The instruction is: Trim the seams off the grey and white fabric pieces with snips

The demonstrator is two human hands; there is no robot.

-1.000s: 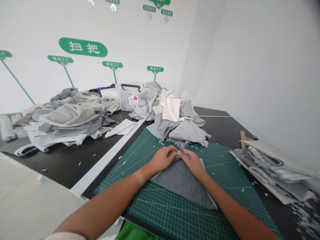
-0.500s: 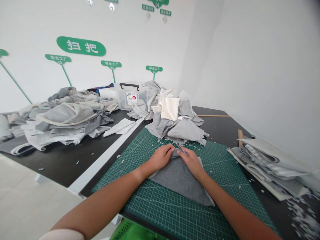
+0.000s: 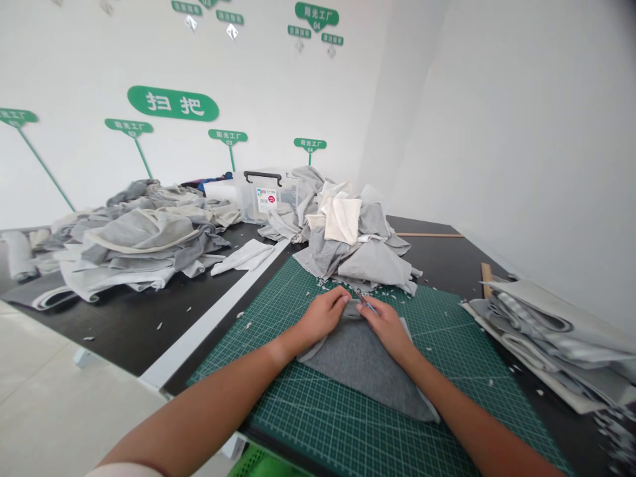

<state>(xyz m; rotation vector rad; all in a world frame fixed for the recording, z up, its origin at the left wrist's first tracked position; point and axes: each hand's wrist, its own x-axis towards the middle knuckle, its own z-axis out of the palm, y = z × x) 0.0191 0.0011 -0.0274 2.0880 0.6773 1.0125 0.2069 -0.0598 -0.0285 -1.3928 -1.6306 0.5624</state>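
Note:
A grey piece of cloth lies on the green cutting mat, its far edge raised between my hands. My left hand is closed, pinching that far edge with thumb and fingers. In my right hand is a small pair of scissors, with metal and a bit of blue showing; its fingers cover the rest. The scissors lie close to the cloth's edge beside my left fingertips. Whether the blades are on the cloth, I cannot tell.
Beyond my hands rises a heap of grey and cream cloths, with small scraps scattered before it. A clear plastic box stands behind. More cloth is piled at left, and folded fabric is stacked at right. A white strip crosses the black table.
The view has tilted slightly, so everything sits a little lower and further right. Both hands keep nearly the same hold on the cloth and the scissors.

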